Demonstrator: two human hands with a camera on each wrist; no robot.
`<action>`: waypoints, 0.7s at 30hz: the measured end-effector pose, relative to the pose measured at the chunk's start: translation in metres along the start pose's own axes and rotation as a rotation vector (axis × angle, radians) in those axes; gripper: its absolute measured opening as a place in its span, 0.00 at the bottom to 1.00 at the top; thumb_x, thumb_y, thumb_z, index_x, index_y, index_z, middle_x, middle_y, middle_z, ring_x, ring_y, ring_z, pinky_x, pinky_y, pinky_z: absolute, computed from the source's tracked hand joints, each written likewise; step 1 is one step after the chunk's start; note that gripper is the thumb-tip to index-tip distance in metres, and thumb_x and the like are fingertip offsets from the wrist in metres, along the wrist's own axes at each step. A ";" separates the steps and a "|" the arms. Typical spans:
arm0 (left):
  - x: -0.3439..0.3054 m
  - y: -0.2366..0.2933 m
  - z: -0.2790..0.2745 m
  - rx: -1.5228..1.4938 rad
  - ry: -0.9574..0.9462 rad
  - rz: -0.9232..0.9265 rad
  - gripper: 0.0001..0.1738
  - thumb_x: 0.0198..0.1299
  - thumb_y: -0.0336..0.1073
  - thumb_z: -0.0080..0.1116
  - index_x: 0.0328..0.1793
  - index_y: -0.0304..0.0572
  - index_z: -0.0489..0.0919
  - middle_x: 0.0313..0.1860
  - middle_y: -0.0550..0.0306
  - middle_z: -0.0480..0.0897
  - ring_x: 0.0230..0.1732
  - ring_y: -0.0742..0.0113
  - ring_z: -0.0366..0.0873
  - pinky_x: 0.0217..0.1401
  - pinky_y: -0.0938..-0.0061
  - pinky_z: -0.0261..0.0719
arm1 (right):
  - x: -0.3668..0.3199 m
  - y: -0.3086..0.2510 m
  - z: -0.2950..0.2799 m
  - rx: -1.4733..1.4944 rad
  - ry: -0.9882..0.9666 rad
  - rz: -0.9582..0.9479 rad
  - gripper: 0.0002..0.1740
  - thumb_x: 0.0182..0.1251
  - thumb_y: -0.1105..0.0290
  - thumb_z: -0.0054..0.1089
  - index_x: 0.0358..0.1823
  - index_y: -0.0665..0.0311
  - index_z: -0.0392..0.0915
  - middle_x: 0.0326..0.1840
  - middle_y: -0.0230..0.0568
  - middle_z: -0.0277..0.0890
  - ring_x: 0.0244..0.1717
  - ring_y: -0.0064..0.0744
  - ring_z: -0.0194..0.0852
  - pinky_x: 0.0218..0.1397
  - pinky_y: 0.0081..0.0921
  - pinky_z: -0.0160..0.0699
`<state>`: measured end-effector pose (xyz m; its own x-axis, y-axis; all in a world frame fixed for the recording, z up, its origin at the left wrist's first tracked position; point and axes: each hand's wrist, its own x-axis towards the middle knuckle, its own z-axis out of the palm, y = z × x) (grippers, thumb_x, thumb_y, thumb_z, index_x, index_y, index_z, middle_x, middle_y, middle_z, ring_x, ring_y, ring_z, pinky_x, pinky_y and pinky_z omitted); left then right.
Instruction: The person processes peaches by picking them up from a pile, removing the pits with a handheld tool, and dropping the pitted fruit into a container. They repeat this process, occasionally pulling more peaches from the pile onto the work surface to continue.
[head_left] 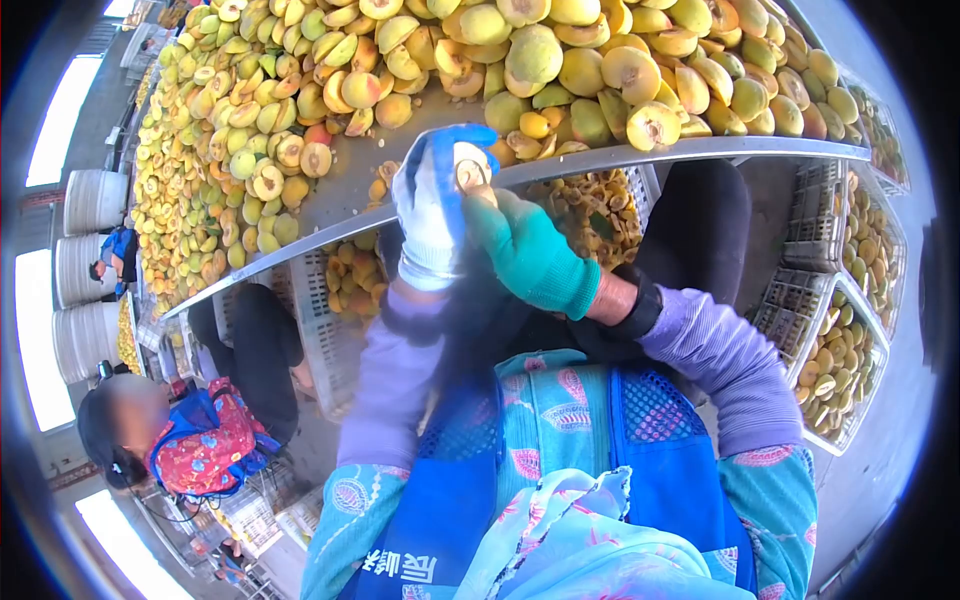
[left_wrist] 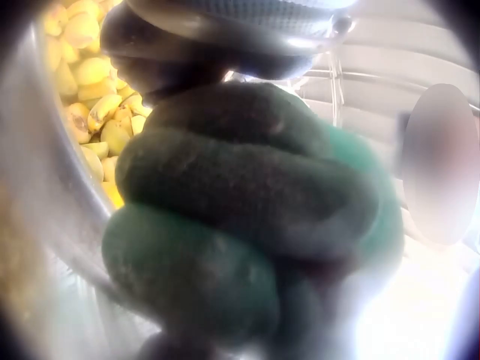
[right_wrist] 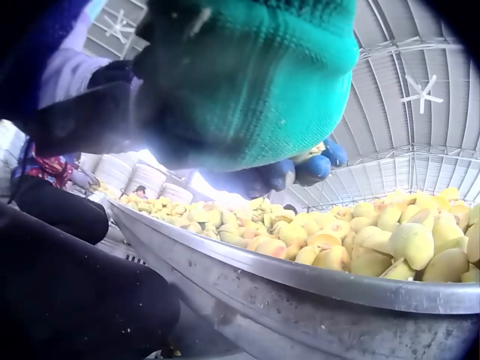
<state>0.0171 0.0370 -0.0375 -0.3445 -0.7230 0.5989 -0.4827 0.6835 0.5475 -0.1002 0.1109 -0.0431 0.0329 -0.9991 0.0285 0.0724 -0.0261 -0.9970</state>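
Observation:
In the head view my left hand (head_left: 430,200), in a white glove with blue fingers, holds a pale peach half (head_left: 470,158) with its cut face turned up. My right hand (head_left: 535,248), in a teal knitted glove, meets it from the right. From the right fingertips a thin curved loop of a small pitting tool reaches onto the peach half; the glove hides its handle. The left wrist view has the right hand's curled fingers (left_wrist: 240,187) close up and dark. Blue left fingertips (right_wrist: 313,169) show around the peach half below the teal glove in the right wrist view.
A metal table (head_left: 350,190) with a raised rim carries heaped peach halves (head_left: 290,90). Below its edge stand crates of fruit, one holding cut pieces (head_left: 595,215). More crates (head_left: 840,360) stand at the right. Another person (head_left: 205,430) sits at the left near stacked white tubs (head_left: 88,270).

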 end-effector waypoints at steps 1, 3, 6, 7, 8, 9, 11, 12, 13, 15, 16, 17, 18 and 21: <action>0.007 0.009 -0.004 0.095 -0.008 0.071 0.18 0.54 0.37 0.59 0.50 0.36 0.78 0.37 0.53 0.83 0.33 0.60 0.82 0.36 0.69 0.80 | -0.003 -0.001 0.000 -0.014 -0.002 0.011 0.22 0.76 0.56 0.46 0.40 0.72 0.74 0.25 0.57 0.74 0.26 0.45 0.73 0.33 0.40 0.71; 0.018 0.025 -0.008 -0.161 -0.091 -0.070 0.13 0.54 0.35 0.58 0.44 0.38 0.81 0.32 0.53 0.82 0.29 0.62 0.82 0.35 0.71 0.80 | -0.005 -0.001 0.006 0.010 0.087 -0.118 0.23 0.76 0.55 0.46 0.37 0.71 0.74 0.21 0.46 0.73 0.24 0.36 0.71 0.29 0.33 0.69; 0.024 0.029 -0.009 -0.136 -0.205 -0.067 0.14 0.61 0.39 0.48 0.42 0.40 0.81 0.34 0.55 0.85 0.35 0.62 0.84 0.41 0.70 0.80 | -0.009 0.007 0.014 0.044 0.175 -0.277 0.23 0.76 0.53 0.45 0.35 0.69 0.73 0.19 0.38 0.70 0.20 0.29 0.68 0.24 0.26 0.65; 0.025 0.025 -0.010 -0.146 -0.295 -0.037 0.12 0.59 0.38 0.51 0.41 0.40 0.81 0.32 0.55 0.84 0.33 0.62 0.83 0.39 0.71 0.80 | -0.007 0.010 0.013 0.107 0.157 -0.194 0.23 0.77 0.52 0.44 0.34 0.67 0.73 0.18 0.35 0.69 0.18 0.27 0.67 0.22 0.25 0.64; 0.029 0.017 -0.012 -0.158 -0.387 -0.012 0.10 0.57 0.36 0.54 0.40 0.40 0.81 0.30 0.55 0.83 0.30 0.62 0.82 0.36 0.72 0.80 | -0.010 0.013 0.013 0.170 0.139 -0.106 0.24 0.77 0.51 0.43 0.34 0.66 0.72 0.18 0.33 0.68 0.16 0.25 0.66 0.19 0.23 0.63; 0.034 0.010 -0.014 -0.170 -0.467 0.018 0.09 0.55 0.34 0.56 0.39 0.39 0.81 0.28 0.54 0.82 0.28 0.62 0.82 0.33 0.73 0.80 | -0.012 0.003 0.008 0.233 0.047 0.098 0.24 0.76 0.50 0.42 0.33 0.65 0.71 0.17 0.34 0.68 0.15 0.25 0.65 0.16 0.23 0.62; 0.038 0.002 -0.015 -0.182 -0.510 0.028 0.07 0.54 0.33 0.57 0.37 0.40 0.81 0.27 0.54 0.82 0.28 0.62 0.82 0.34 0.73 0.80 | -0.009 -0.028 -0.009 0.348 -0.138 0.485 0.25 0.76 0.47 0.40 0.33 0.63 0.70 0.16 0.34 0.67 0.11 0.25 0.62 0.11 0.24 0.60; 0.039 0.005 -0.015 -0.226 -0.519 -0.006 0.07 0.54 0.33 0.58 0.37 0.40 0.81 0.27 0.54 0.82 0.28 0.62 0.82 0.34 0.73 0.80 | -0.014 -0.025 -0.004 0.438 -0.125 0.434 0.27 0.75 0.44 0.39 0.33 0.62 0.68 0.15 0.34 0.65 0.08 0.24 0.61 0.06 0.24 0.58; 0.038 0.008 -0.014 -0.272 -0.531 -0.046 0.07 0.53 0.32 0.58 0.37 0.41 0.81 0.26 0.54 0.81 0.28 0.62 0.82 0.35 0.73 0.80 | -0.013 -0.022 0.000 0.448 -0.075 0.424 0.27 0.75 0.44 0.39 0.33 0.62 0.68 0.15 0.34 0.65 0.08 0.24 0.61 0.07 0.24 0.58; 0.022 0.015 0.001 -0.309 -0.300 -0.099 0.08 0.54 0.34 0.58 0.39 0.39 0.81 0.26 0.55 0.81 0.27 0.64 0.81 0.33 0.74 0.80 | -0.014 -0.019 0.010 0.478 0.027 0.419 0.27 0.75 0.44 0.40 0.33 0.62 0.69 0.14 0.34 0.65 0.09 0.24 0.62 0.07 0.23 0.58; 0.019 0.023 0.005 -0.313 -0.214 -0.115 0.09 0.54 0.34 0.59 0.39 0.38 0.81 0.26 0.55 0.81 0.26 0.65 0.81 0.32 0.75 0.80 | -0.015 -0.022 0.008 0.480 0.023 0.414 0.27 0.75 0.44 0.40 0.34 0.63 0.69 0.15 0.34 0.65 0.09 0.24 0.62 0.08 0.23 0.58; 0.017 0.027 0.006 -0.318 -0.128 -0.130 0.09 0.55 0.34 0.59 0.39 0.37 0.81 0.26 0.56 0.81 0.26 0.66 0.81 0.32 0.75 0.80 | -0.016 -0.022 0.005 0.430 0.022 0.401 0.27 0.75 0.44 0.40 0.34 0.63 0.69 0.15 0.34 0.65 0.09 0.24 0.63 0.08 0.23 0.59; 0.014 0.025 0.008 -0.303 -0.107 -0.108 0.10 0.55 0.34 0.58 0.40 0.36 0.81 0.26 0.56 0.80 0.27 0.67 0.81 0.31 0.76 0.79 | -0.017 -0.021 0.002 0.376 0.019 0.389 0.27 0.75 0.44 0.40 0.34 0.63 0.70 0.15 0.33 0.66 0.09 0.24 0.63 0.08 0.23 0.59; 0.017 0.019 0.005 -0.482 -0.249 -0.336 0.11 0.55 0.35 0.58 0.41 0.36 0.81 0.26 0.56 0.81 0.26 0.68 0.81 0.32 0.76 0.80 | -0.018 -0.028 0.002 0.396 0.021 0.415 0.27 0.75 0.44 0.41 0.33 0.63 0.70 0.15 0.33 0.66 0.09 0.23 0.64 0.09 0.23 0.61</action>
<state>-0.0023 0.0372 -0.0199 -0.4419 -0.8680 0.2266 -0.2006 0.3418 0.9181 -0.1009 0.1295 -0.0157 0.1184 -0.9235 -0.3648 0.4257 0.3791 -0.8216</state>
